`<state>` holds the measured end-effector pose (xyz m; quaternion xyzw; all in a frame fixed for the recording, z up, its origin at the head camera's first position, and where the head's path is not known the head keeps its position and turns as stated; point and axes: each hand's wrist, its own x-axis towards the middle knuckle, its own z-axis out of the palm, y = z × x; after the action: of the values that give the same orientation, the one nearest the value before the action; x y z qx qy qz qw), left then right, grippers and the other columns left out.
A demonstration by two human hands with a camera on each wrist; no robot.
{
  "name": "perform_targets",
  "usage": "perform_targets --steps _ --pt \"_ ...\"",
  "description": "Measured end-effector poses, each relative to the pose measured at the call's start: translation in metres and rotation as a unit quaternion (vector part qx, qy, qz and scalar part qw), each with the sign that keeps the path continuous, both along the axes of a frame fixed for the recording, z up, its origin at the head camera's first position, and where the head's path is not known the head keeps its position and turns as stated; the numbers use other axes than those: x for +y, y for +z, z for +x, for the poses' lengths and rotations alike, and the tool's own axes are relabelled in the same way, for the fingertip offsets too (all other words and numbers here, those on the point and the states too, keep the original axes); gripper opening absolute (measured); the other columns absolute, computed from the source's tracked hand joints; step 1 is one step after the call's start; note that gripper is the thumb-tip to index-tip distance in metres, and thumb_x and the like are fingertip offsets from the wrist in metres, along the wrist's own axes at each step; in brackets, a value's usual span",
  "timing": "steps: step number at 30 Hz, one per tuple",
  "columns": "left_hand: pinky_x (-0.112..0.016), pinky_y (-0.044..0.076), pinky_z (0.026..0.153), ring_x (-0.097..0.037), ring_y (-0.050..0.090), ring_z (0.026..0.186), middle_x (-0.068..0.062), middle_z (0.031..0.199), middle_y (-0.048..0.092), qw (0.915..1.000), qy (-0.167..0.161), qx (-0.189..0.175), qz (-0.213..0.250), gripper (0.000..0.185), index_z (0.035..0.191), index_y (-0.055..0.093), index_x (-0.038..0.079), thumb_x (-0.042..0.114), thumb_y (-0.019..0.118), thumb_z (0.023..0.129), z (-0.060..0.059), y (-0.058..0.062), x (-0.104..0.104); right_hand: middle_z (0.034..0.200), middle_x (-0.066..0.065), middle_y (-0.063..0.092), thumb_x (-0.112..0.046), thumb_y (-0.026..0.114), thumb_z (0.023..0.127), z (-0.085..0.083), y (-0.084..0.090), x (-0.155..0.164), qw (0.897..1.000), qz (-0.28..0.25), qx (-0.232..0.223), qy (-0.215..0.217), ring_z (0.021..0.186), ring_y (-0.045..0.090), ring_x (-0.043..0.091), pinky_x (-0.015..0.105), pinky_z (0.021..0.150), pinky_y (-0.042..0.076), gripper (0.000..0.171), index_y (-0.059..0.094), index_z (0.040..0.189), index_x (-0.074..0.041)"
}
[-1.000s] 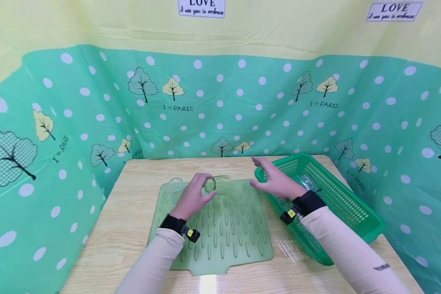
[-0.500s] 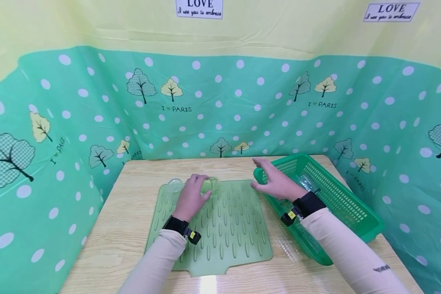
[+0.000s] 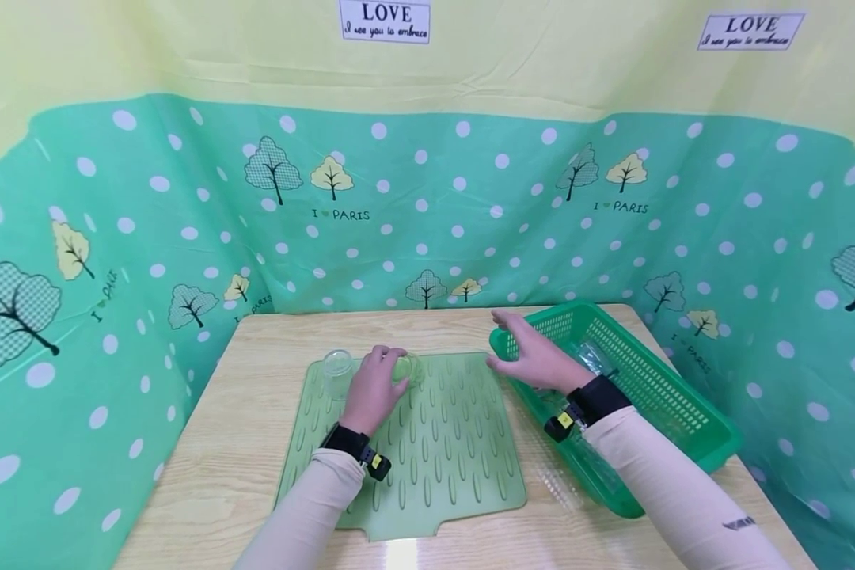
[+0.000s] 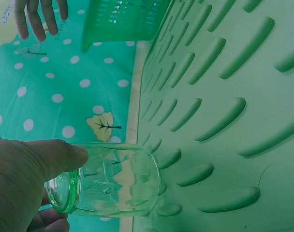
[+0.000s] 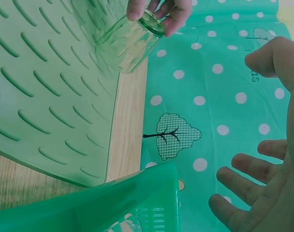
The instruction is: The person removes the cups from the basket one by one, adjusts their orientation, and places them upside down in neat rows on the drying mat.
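My left hand (image 3: pixel 370 392) pinches a pale green, see-through drinking glass (image 4: pixel 118 181) by its thick base, thumb on one side and fingers on the other. The glass stands mouth down at the far part of the green ridged drying mat (image 3: pixel 463 443). To the left of that hand, a second clear glass (image 3: pixel 338 376) is on the mat, its round end up. My right hand (image 3: pixel 539 354) hovers over the left rim of the green basket (image 3: pixel 720 443), thumb and fingers spread apart, holding nothing.
Inside the basket lie clear glass pieces (image 3: pixel 593 358), partly hidden by my right arm. The mat and basket share a wooden table (image 3: pixel 207 467). A green dotted cloth (image 3: pixel 463 229) hangs behind and along both sides.
My left hand has turned the glass from lying sideways in the air to mouth down at the mat. The right hand stays nearly still above the basket.
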<state>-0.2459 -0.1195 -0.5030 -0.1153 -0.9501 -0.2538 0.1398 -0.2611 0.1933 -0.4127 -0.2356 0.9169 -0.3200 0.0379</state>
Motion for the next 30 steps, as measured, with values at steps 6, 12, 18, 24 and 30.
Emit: perform_targets --steps 6,12,18,24,30 --pt "-0.044 0.059 0.089 -0.031 0.061 0.117 -0.013 0.134 0.060 0.9999 -0.004 0.004 -0.011 0.058 0.144 0.057 0.012 0.021 0.081 0.091 -0.002 -0.001 0.003 0.165 0.014 0.032 -0.041 0.068 0.099 -0.002 -0.007 0.001 1.000 0.016 0.019 -0.009 0.150 0.034 0.034 0.056 0.117 0.039 0.086 0.022 0.165 -0.010" --pt "-0.048 0.054 0.102 -0.034 0.058 0.128 -0.014 0.140 0.060 0.9994 -0.009 0.019 -0.028 0.052 0.141 0.059 0.010 0.020 0.079 0.093 -0.007 -0.003 0.002 0.162 0.018 0.036 -0.034 0.071 0.098 -0.004 -0.011 -0.004 0.997 0.047 0.050 -0.020 0.147 0.040 0.038 0.057 0.112 0.045 0.083 0.027 0.162 -0.006" --pt "-0.052 0.034 0.121 -0.036 0.038 0.149 -0.017 0.152 0.052 0.9977 -0.037 0.003 -0.057 0.051 0.143 0.059 0.009 0.026 0.073 0.098 -0.010 -0.003 0.000 0.160 0.022 0.038 -0.031 0.071 0.097 -0.005 -0.019 -0.014 0.995 0.074 0.058 -0.031 0.143 0.044 0.040 0.057 0.108 0.048 0.083 0.027 0.161 -0.003" --pt "-0.052 0.022 0.127 -0.037 0.020 0.157 -0.018 0.164 0.036 0.9927 -0.070 -0.046 -0.087 0.071 0.155 0.046 0.008 0.045 0.068 0.098 -0.012 0.000 -0.001 0.153 0.022 0.046 -0.033 0.073 0.095 -0.002 -0.029 -0.026 0.989 0.121 0.089 -0.015 0.135 0.052 0.038 0.053 0.104 0.052 0.084 0.031 0.160 0.000" --pt "-0.052 0.015 0.128 -0.037 0.012 0.158 -0.019 0.171 0.016 0.9894 -0.093 -0.086 -0.072 0.087 0.163 0.029 0.008 0.042 0.071 0.096 -0.011 -0.004 0.001 0.150 0.021 0.050 -0.036 0.075 0.093 -0.001 -0.039 -0.034 0.981 0.157 0.117 0.000 0.130 0.057 0.037 0.051 0.100 0.055 0.083 0.037 0.157 0.000"
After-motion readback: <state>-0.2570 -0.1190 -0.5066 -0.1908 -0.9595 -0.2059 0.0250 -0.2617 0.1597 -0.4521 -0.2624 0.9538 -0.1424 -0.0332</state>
